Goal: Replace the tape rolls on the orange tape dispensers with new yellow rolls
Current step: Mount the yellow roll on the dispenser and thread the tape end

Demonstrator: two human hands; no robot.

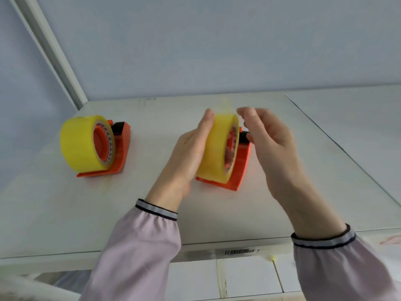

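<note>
A yellow roll (217, 148) stands on edge on the right orange dispenser (237, 168). The left hand (191, 151) presses flat against its left side; the right hand (267, 135) hovers open just right.

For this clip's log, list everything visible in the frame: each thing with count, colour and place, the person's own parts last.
Glossy yellow tape rolls: 2; one at table left, one at centre, both mounted on dispensers.
Orange plastic tape dispensers with black cutter ends: 2; left, centre.
White table: 1, barcode sticker on its front edge.
Pale blue wall: behind the table.
White tiled floor: below the table.
Pink sleeves with striped cuffs: 2; left, right.
Hands: left hand flat against the centre roll; right hand open, beside the roll, no grip.
</note>
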